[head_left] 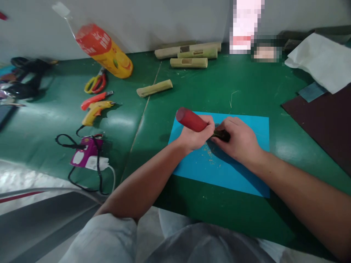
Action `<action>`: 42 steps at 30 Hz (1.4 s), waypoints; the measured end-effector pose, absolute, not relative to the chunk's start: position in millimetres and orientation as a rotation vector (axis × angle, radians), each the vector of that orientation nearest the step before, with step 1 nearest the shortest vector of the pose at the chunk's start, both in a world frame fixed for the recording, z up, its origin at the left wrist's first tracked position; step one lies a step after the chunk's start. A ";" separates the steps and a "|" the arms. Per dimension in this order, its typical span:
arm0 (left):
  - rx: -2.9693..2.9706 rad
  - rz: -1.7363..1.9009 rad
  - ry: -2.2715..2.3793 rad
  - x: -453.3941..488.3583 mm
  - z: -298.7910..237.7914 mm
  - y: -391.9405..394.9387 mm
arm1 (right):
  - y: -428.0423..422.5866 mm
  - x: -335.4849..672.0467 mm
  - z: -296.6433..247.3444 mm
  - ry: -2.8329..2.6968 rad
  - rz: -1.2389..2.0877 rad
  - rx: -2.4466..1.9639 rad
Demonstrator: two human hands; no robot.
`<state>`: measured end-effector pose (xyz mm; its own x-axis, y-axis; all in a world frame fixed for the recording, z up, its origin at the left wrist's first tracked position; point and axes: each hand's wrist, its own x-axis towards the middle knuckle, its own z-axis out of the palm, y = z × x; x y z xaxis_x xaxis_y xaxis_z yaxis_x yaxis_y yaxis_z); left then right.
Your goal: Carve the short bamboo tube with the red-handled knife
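Observation:
My left hand [197, 136] is closed round a tool with a thick red handle [190, 119] that sticks up to the left. My right hand [239, 140] is closed over a dark green piece [222, 135] and presses it onto a blue mat [219, 168]. The tool's working end is hidden between the two hands. Small shavings [208, 153] lie on the mat just below my hands.
Several cut bamboo sections [189, 54] lie at the back, one [154, 88] nearer. On the left lie scissors [95, 83], an orange cutter [94, 100], a yellow glue gun [95, 111], a plug strip [86, 155] and a yellow bottle [105, 49]. White cloth [320, 60] and a dark sheet [326, 124] lie right.

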<state>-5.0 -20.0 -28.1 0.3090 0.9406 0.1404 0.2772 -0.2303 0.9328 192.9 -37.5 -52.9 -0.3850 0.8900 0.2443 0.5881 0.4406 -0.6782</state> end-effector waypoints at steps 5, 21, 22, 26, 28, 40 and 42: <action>1.682 1.084 1.139 -3.6 -28.6 -17.9 | -37.6 192.1 -54.4 -2.100 0.638 -1.230; 1.687 1.038 1.138 -1.5 -29.9 -20.0 | -37.9 192.0 -51.9 -2.107 0.672 -1.238; 1.674 1.077 1.144 -1.4 -29.8 -19.6 | -38.0 191.9 -52.2 -2.106 0.666 -1.240; 1.718 1.057 1.117 -0.6 -29.8 -18.8 | -38.1 191.5 -53.4 -2.100 0.648 -1.226; 1.703 1.037 1.110 -0.2 -30.0 -18.9 | -38.1 191.5 -53.8 -2.097 0.650 -1.219; 1.710 1.125 1.124 1.0 -29.8 -17.7 | -38.2 191.1 -54.9 -2.091 0.636 -1.210; 1.741 1.090 1.101 0.3 -30.0 -16.8 | -38.5 191.0 -55.6 -2.091 0.643 -1.210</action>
<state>0.3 -16.8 -30.0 0.2541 0.9350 0.2473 0.2566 -0.3117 0.9149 191.0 -38.5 -55.6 -0.3789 0.8831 0.2768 0.5752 0.4590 -0.6771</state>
